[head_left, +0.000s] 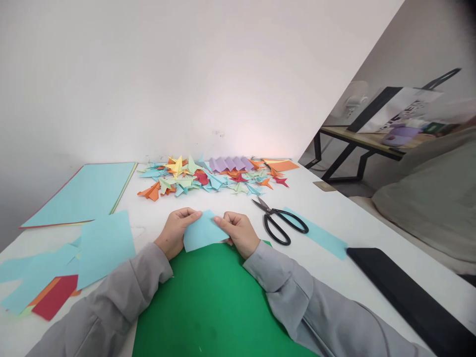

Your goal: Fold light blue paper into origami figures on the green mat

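A light blue sheet of paper (204, 233) is held up between my two hands, just above the green mat (208, 307). My left hand (177, 230) pinches its upper left edge, thumb on top. On the other side, my right hand (240, 230) grips the right edge between thumb and curled fingers. The paper's top comes to a blunt point with slanting sides; its lower edge hangs free. Black-handled scissors (278, 218) lie with blades parted to the right of my right hand, partly over a blue paper strip (323, 238).
Many folded paper planes (201, 178) and a pleated purple paper (230, 164) lie along the wall. Stacked coloured sheets (85, 191) rest at the left, with loose blue sheets (106, 248) and a red piece (57, 297) nearer. A long black object (401, 297) lies at the right edge.
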{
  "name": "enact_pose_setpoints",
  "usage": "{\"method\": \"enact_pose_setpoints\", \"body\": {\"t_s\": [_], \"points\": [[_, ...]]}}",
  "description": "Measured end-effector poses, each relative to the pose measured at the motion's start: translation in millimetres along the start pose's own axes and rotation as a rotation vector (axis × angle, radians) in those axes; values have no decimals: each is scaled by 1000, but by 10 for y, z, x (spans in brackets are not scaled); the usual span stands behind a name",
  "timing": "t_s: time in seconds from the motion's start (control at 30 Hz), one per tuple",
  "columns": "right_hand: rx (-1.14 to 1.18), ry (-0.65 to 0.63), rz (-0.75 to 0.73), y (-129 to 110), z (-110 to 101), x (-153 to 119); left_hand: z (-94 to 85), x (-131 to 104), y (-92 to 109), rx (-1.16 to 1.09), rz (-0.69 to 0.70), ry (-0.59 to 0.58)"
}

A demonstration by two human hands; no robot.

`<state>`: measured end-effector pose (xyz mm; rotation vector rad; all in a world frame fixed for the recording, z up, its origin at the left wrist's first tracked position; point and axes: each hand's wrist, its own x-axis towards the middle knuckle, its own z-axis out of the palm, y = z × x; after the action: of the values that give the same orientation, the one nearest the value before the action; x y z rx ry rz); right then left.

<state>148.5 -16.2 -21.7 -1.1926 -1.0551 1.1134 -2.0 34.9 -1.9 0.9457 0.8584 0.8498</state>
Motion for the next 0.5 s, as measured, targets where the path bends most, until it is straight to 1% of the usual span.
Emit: {"method": "enact_pose_setpoints", "body": {"t_s": [0.1,0.23,0.33,0.4,0.5], "points": [[84,24,29,10,-8,22,-6,0,3,-30,-16,-23],[208,142,12,37,-16,67,-1,-4,1,18,40,-121],[315,201,22,43,-19,88,2,1,-9,63,54,-150],[362,179,6,37,-21,89,1,9,-19,54,55,-127],[320,69,-43,22,-19,67,4,16,-32,-21,73,-69]]}}
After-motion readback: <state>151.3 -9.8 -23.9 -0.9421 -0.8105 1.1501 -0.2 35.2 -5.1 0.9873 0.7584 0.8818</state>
